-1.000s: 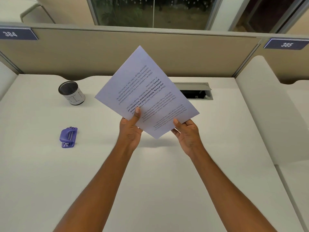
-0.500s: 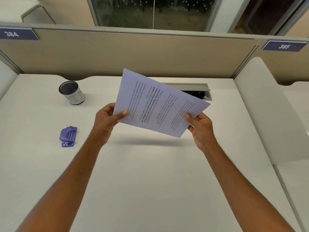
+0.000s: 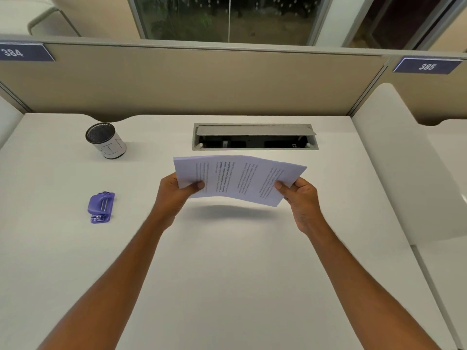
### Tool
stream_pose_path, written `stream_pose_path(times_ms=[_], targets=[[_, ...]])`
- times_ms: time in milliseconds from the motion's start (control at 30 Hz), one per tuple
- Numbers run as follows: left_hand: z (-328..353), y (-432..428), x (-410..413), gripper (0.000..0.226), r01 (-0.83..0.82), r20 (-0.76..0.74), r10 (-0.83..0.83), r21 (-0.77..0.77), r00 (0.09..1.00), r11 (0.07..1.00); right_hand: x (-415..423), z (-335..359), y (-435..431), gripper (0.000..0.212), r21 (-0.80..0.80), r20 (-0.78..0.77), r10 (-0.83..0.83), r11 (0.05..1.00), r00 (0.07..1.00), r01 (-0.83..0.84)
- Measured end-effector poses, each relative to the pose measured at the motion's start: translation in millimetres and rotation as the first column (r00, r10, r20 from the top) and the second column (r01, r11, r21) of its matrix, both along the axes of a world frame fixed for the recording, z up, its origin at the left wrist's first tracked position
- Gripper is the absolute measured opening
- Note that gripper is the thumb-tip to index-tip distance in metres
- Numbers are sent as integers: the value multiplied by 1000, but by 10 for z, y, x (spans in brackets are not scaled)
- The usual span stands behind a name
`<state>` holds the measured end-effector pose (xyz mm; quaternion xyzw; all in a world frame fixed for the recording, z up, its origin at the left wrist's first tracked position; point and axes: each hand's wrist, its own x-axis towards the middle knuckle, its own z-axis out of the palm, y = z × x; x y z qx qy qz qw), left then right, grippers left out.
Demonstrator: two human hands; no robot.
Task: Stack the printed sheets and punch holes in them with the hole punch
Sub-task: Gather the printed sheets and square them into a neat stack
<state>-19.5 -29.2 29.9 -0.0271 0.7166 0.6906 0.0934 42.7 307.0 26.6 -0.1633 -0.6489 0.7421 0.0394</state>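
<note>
Both hands hold a stack of printed sheets (image 3: 237, 179) above the middle of the white desk, nearly flat with a slight sag in the centre. My left hand (image 3: 177, 193) pinches the stack's left short edge, thumb on top. At the right edge, my right hand (image 3: 300, 195) grips it the same way. A shadow lies on the desk under the paper. The purple hole punch (image 3: 101, 207) rests on the desk to the left, apart from both hands.
A mesh cup with a white label (image 3: 107, 141) stands at the back left. An open cable hatch (image 3: 254, 137) is sunk in the desk behind the sheets. Beige partition panels (image 3: 202, 84) close off the back, and a white side divider (image 3: 404, 173) stands on the right.
The sheets have swung from a steep diagonal tilt to nearly level and come lower over the desk. My hands have shifted from the bottom corner out to the two short edges.
</note>
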Motion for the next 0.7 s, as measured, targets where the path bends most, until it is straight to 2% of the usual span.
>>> stream_pose_path(times_ms=[167,300,500,633,700], targets=[[-229,46,161,33,-20,74,20,13,997,1000,58,-191,-24,25,-5,92,25,1000,995,-24],[-283,83,234,28,11,42,-11,3,999,1000,72,-304,-36,23,31,139,25,999,990,-30],[-226,116,232,51,-1,83,-3,52,997,999,44,-337,-7,28,25,139,10,1000,990,-14],[-235,151,257,31,-9,96,5,43,995,999,47,-376,-40,30,64,179,10,998,984,-22],[-221,151,252,30,-15,114,9,55,993,998,46,-372,-25,29,62,185,19,998,983,-31]])
